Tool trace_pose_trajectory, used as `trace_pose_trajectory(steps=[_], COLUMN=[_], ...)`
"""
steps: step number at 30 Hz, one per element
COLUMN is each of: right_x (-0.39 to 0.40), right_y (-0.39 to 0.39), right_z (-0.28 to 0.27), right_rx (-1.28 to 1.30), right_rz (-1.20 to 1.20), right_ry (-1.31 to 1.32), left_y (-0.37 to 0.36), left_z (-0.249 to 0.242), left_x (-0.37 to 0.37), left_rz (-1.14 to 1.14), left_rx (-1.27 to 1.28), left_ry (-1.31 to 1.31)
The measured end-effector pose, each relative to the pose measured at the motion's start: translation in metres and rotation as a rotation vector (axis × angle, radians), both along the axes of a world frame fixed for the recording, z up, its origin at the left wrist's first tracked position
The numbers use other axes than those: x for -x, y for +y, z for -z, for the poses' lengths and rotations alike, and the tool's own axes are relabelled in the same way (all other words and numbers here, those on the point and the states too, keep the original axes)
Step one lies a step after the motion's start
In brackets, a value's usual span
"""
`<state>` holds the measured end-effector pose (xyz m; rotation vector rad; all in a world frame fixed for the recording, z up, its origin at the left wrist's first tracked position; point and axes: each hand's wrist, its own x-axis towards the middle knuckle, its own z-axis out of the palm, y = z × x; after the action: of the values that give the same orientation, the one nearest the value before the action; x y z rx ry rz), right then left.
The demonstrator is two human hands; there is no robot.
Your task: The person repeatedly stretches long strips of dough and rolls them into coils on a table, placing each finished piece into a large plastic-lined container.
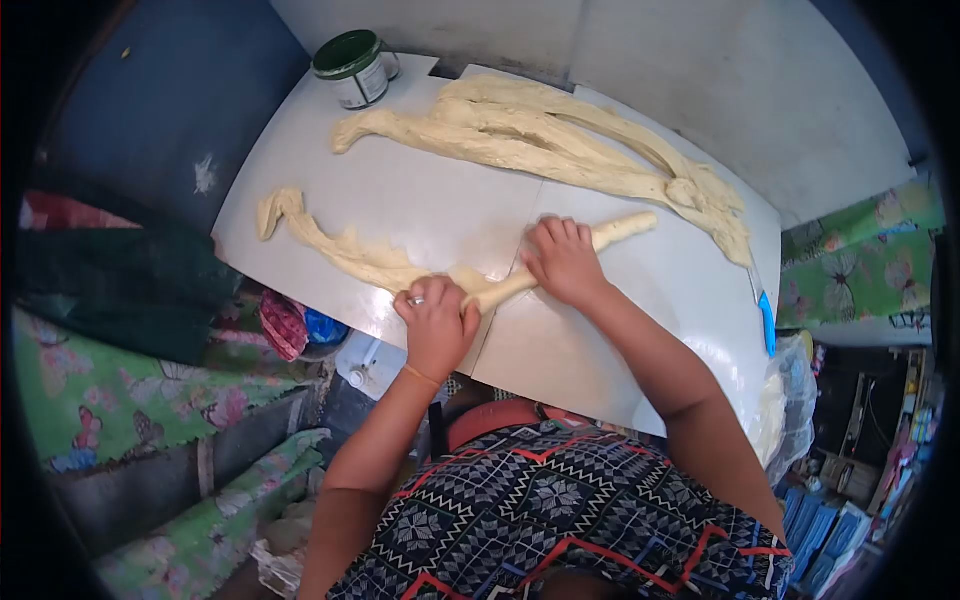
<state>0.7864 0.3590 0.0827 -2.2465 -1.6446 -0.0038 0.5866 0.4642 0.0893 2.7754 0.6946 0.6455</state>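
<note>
A long strip of pale dough (360, 262) lies across the near part of the white table (420, 200). Its left part is flat and ragged, while its right part is a smooth round roll (625, 229). My left hand (436, 320) has its fingers curled over the dough near the middle, a ring on one finger. Further right, my right hand (565, 258) is wrapped over the smooth roll. What lies under both palms is hidden. A larger mass of dough (560, 150) stretches along the far side of the table.
A tub with a green rim (356, 70) stands at the far left corner of the table. A knife with a blue handle (767, 322) lies at the right edge. Walls rise behind and at the left. A plastic bag (790, 400) hangs beside the right edge.
</note>
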Motion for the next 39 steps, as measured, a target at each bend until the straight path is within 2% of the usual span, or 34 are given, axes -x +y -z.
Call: trace_pose_trajectory(steps=[1, 3, 4, 5, 7, 9, 11, 12, 14, 15, 17, 18, 19, 21, 23, 25, 26, 27, 28, 29, 31, 32, 33, 35, 37, 39], right_x=[0.002, 0.004, 0.008, 0.014, 0.023, 0.022, 0.019, 0.016, 0.015, 0.014, 0.012, 0.011, 0.018, 0.041, 0.036, 0.024, 0.022, 0.018, 0.015, 0.017, 0.021, 0.021, 0.027, 0.051, 0.05, 0.05], right_y=[0.011, 0.016, 0.01, 0.003, -0.015, -0.024, -0.023, -0.015, 0.004, 0.017, 0.041, 0.04, 0.034, 0.015, 0.002, 0.009, 0.022, 0.037, 0.051, 0.06, 0.068, 0.072, 0.068, 0.051, 0.05, 0.051], right_z=[0.003, 0.004, 0.006, 0.007, 0.006, -0.001, -0.012, -0.012, -0.008, -0.006, -0.003, 0.001, 0.0, -0.003, 0.005, -0.006, -0.012, -0.01, -0.006, -0.003, 0.006, 0.007, 0.006, -0.003, -0.007, -0.009], right_rx=[-0.197, -0.24, -0.117, 0.013, -0.05, -0.113, 0.079, 0.076, 0.068, 0.065, -0.128, -0.023, -0.021, -0.176, -0.106, 0.277, 0.295, 0.297, 0.11, -0.078, -0.071, -0.065, -0.064, -0.032, -0.046, 0.038], right_rz=[0.173, 0.153, -0.103, -0.361, -0.355, -0.346, -0.34, -0.341, -0.041, -0.035, 0.13, 0.004, 0.0, -0.403, -0.358, -0.286, -0.18, -0.184, -0.043, 0.104, 0.02, -0.075, -0.087, -0.361, -0.342, -0.263], right_ry=[-0.149, -0.211, 0.043, 0.302, 0.234, 0.173, 0.182, 0.181, -0.02, -0.018, -0.08, 0.004, 0.001, 0.068, 0.133, 0.117, 0.065, 0.067, -0.04, -0.147, -0.131, -0.118, -0.127, 0.117, 0.083, 0.186], left_y=[0.003, 0.014, 0.016, 0.016, 0.017, 0.02, 0.023, 0.029, 0.04, 0.044, 0.05, 0.059, 0.062, 0.062, 0.062, 0.065, 0.069, 0.077, 0.082, 0.087, 0.093, 0.096, 0.094, 0.084, 0.078, 0.079], left_z=[0.005, 0.011, 0.015, 0.009, -0.003, 0.002, -0.002, -0.005, -0.013, -0.012, -0.003, 0.019, 0.017, 0.004, -0.006, -0.005, -0.005, -0.004, -0.002, 0.0, 0.01, 0.012, 0.014, -0.004, -0.005, 0.004], left_x=[-0.003, -0.011, -0.007, -0.002, 0.012, 0.024, 0.034, 0.032, 0.025, 0.018, 0.001, 0.01, 0.016, 0.029, 0.04, 0.052, 0.051, 0.044, 0.038, 0.034, 0.027, 0.031, 0.036, 0.04, 0.042, 0.05], left_rz=[0.021, 0.039, 0.114, 0.116, 0.264, 0.288, 0.373, 0.372, 0.241, 0.247, -0.037, 0.074, 0.069, 0.323, 0.299, 0.322, 0.317, 0.154, -0.005, 0.001, -0.098, 0.044, 0.035, 0.219, 0.179, 0.159], left_rx=[0.001, 0.06, 0.107, 0.112, 0.04, 0.05, 0.142, 0.139, 0.181, 0.177, 0.071, 0.04, 0.043, 0.109, 0.098, 0.143, 0.147, 0.109, 0.072, 0.072, 0.129, 0.307, 0.309, 0.161, 0.117, 0.157], left_ry=[-0.003, -0.049, 0.074, 0.071, 0.065, 0.082, 0.206, 0.206, 0.206, 0.208, -0.149, -0.026, -0.028, 0.045, 0.101, 0.208, 0.213, 0.159, 0.108, 0.114, -0.071, 0.064, 0.053, 0.024, 0.016, 0.052])
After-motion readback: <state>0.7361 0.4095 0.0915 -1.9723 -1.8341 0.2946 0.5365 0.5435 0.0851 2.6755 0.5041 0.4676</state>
